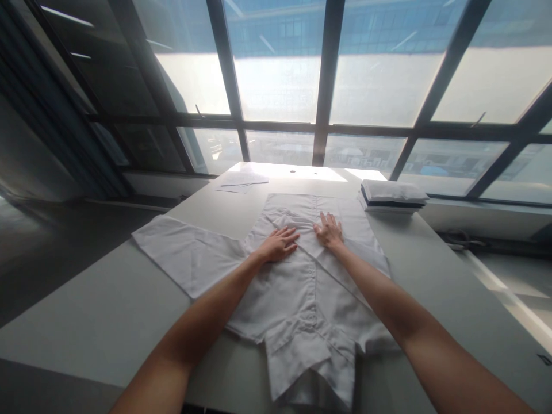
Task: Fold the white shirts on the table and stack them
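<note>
White shirt: the shirt lies front up on the bench, buttons down the middle, hem toward the window, collar toward the person.
Left grip: the left hand rests palm down on the shirt, left of the button line, fingers apart and closed on nothing.
Right grip: the right hand presses flat just right of that line, fingers spread, likewise clamped on nothing.
Between the hands: a narrow gap of creased cloth.
Sleeve: the one on the left stretches sideways, its end right at the bench's left edge.
Collar side: near the front edge; I cannot tell whether it overhangs.
Right side: a broad strip of bare bench runs between shirt and right edge.
Far right: a stack of folded cloth sits beside that edge, near the hem but apart from it.
Far left: papers lie beyond the shirt, bench surface showing between.
</note>
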`<state>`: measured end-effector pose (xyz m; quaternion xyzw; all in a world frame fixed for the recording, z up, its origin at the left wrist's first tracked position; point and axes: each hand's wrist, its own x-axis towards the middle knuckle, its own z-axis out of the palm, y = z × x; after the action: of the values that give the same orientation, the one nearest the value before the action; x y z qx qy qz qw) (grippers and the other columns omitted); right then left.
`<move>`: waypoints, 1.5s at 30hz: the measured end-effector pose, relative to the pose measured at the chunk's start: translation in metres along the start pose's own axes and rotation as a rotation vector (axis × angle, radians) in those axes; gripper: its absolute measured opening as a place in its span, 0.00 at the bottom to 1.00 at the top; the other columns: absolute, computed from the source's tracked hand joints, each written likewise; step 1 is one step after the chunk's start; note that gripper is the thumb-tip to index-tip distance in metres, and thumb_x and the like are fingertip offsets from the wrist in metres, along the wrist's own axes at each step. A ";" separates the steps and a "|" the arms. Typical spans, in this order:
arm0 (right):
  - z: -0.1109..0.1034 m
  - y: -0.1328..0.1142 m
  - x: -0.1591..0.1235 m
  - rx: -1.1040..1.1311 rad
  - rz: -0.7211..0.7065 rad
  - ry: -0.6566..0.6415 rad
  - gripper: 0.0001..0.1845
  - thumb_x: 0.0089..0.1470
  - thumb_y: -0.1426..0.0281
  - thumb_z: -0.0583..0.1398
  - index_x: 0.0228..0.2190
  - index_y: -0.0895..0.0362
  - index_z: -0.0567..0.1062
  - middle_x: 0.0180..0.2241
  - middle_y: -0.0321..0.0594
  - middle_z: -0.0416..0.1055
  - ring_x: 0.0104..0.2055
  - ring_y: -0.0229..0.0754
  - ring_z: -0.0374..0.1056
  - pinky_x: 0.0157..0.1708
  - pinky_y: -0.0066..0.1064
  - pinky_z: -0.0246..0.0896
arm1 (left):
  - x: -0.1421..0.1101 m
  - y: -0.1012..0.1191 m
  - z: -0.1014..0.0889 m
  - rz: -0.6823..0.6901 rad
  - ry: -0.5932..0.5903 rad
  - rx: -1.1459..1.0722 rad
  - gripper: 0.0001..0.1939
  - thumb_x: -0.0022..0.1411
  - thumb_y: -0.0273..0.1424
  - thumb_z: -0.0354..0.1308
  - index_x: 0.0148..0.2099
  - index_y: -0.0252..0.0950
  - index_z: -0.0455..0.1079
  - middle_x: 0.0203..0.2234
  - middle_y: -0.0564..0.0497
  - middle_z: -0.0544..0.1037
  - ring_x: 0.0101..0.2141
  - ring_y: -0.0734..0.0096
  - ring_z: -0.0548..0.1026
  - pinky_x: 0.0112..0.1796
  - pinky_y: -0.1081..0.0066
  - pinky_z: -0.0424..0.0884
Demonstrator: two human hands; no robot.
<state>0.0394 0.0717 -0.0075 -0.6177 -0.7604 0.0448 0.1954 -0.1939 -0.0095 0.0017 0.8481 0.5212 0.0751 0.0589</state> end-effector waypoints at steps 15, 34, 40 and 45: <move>-0.029 0.016 -0.095 0.010 -0.482 -0.254 0.33 0.72 0.57 0.47 0.70 0.60 0.58 0.73 0.54 0.46 0.75 0.53 0.40 0.71 0.52 0.37 | 0.002 -0.004 0.004 0.003 0.033 -0.003 0.29 0.75 0.46 0.46 0.73 0.46 0.58 0.73 0.49 0.55 0.71 0.50 0.51 0.68 0.44 0.50; -0.066 0.089 -0.175 0.089 -0.537 -0.247 0.33 0.72 0.53 0.45 0.70 0.54 0.60 0.72 0.46 0.51 0.75 0.48 0.44 0.72 0.49 0.42 | 0.002 -0.004 0.002 -0.008 0.016 -0.016 0.30 0.75 0.47 0.45 0.73 0.45 0.58 0.73 0.49 0.55 0.72 0.51 0.50 0.68 0.46 0.49; -0.060 0.133 -0.150 -0.146 -0.183 -0.103 0.35 0.71 0.55 0.43 0.69 0.63 0.60 0.71 0.56 0.53 0.74 0.55 0.46 0.70 0.57 0.42 | 0.001 -0.005 0.002 0.002 0.024 -0.020 0.30 0.75 0.48 0.45 0.73 0.46 0.58 0.73 0.48 0.55 0.71 0.50 0.51 0.68 0.45 0.49; -0.062 0.156 -0.142 -0.184 0.032 -0.083 0.36 0.70 0.56 0.44 0.68 0.67 0.61 0.70 0.59 0.53 0.73 0.58 0.49 0.69 0.58 0.45 | 0.001 -0.004 0.001 -0.001 0.014 -0.024 0.30 0.75 0.48 0.44 0.73 0.46 0.58 0.73 0.49 0.55 0.71 0.50 0.51 0.68 0.46 0.48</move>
<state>0.2280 -0.0381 -0.0336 -0.6429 -0.7587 0.0034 0.1054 -0.1973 -0.0066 0.0004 0.8466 0.5208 0.0874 0.0656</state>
